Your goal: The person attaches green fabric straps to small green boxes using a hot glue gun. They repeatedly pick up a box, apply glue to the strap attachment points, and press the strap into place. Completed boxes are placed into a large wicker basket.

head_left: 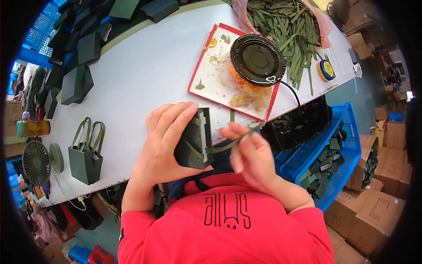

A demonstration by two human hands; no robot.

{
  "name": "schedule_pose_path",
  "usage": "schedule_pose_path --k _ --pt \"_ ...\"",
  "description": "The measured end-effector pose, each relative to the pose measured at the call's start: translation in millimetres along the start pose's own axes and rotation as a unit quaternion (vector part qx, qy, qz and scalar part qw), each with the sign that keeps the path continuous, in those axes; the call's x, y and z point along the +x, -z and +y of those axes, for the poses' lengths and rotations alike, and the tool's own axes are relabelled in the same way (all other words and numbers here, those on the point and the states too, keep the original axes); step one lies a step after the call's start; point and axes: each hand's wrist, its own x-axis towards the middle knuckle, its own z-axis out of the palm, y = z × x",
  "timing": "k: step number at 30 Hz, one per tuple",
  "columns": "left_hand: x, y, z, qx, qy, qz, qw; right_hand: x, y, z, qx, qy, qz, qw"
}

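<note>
My left hand (165, 141) is wrapped round a small dark green box (191, 152), tilted on its side at the table's front edge with its open side toward my right hand. A green ribbon strap (220, 148) runs out of the box. Its free end is pinched between the thumb and fingers of my right hand (251, 152), a little to the right of the box. Part of the box is hidden by my left palm. To the left, a dark green gift bag (85, 163) with two ribbon handles stands upright on the table.
A round black pot (257, 59) of glue sits on a red-rimmed white board (206, 75). Beyond it lies a heap of green ribbon strips (290, 33). Dark green boxes (79, 83) pile up at far left. A blue crate (347, 132) and cartons (373, 215) stand at right.
</note>
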Motion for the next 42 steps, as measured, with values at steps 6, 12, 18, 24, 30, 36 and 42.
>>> schedule_pose_path --k 6,12,18,24,30,36,42 --pt "-13 9 -7 0.033 0.037 -0.013 0.999 1 37 -21 0.134 0.080 0.083 0.984" --pt "-24 12 -15 0.055 0.064 -0.018 0.996 8 46 -36 0.130 0.123 0.117 0.977" --pt "-22 12 -13 0.049 0.062 -0.025 0.997 19 47 -39 0.087 0.158 0.117 0.977" --pt "-13 6 -7 0.035 0.040 -0.042 0.998 38 39 -54 -0.085 0.163 0.116 0.976" --pt "-5 0 -1 0.027 0.029 -0.046 0.998 55 42 -60 -0.120 0.169 0.142 0.968" --pt "-8 -1 -4 0.029 0.022 -0.054 0.998 63 42 -61 -0.122 0.156 0.150 0.969" --pt "-9 -2 -4 0.031 0.023 -0.053 0.998 66 43 -64 -0.136 0.130 0.157 0.969"
